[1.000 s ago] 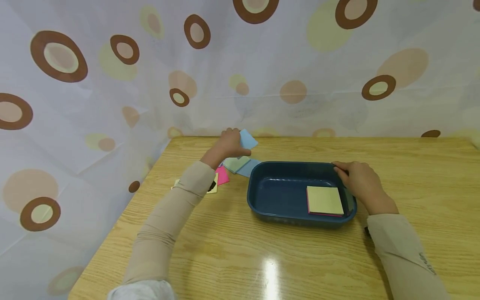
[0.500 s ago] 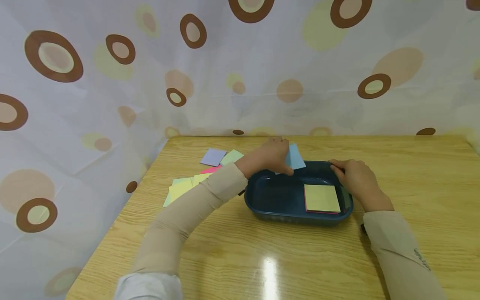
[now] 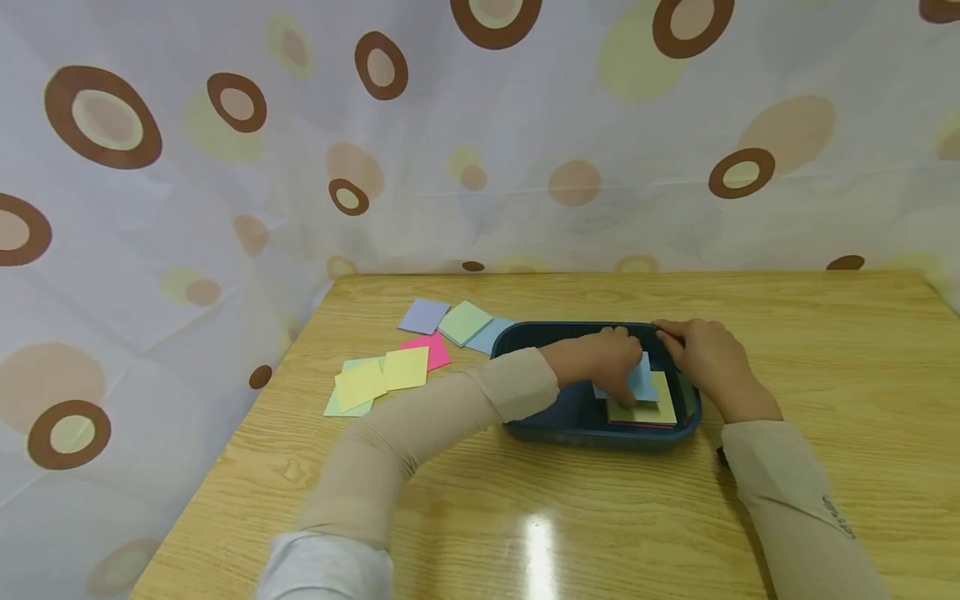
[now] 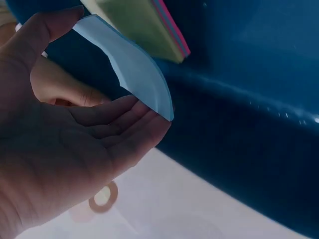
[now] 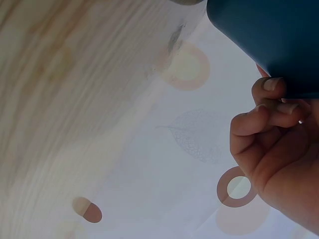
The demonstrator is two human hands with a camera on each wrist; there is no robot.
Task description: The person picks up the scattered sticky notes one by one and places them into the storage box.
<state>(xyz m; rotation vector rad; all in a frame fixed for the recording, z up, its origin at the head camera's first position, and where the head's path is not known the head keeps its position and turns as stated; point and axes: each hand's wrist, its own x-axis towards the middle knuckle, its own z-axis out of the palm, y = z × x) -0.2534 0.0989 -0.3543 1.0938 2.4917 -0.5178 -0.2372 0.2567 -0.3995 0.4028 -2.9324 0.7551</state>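
My left hand (image 3: 611,360) is inside the dark blue bin (image 3: 592,437), over its right half. Between thumb and fingers it pinches a light blue pad of sticky notes (image 4: 134,67), which bows into a curve in the left wrist view. Just beneath lies a stack of sticky notes (image 3: 651,412), yellow on top with pink lower down. My right hand (image 3: 712,367) grips the bin's far right corner; in the right wrist view its fingertips (image 5: 271,85) curl at the rim.
On the table's left side lie yellow notes (image 3: 406,368), a pink note (image 3: 438,350), a purple note (image 3: 424,316), a green pad (image 3: 465,322) and a blue note (image 3: 489,336) beside the bin. A patterned sheet (image 3: 450,125) hangs along the back and left table edges.
My left hand has carried the light blue pad from the loose notes at the left rightward into the bin, over the yellow-topped stack. My right hand stays on the rim.
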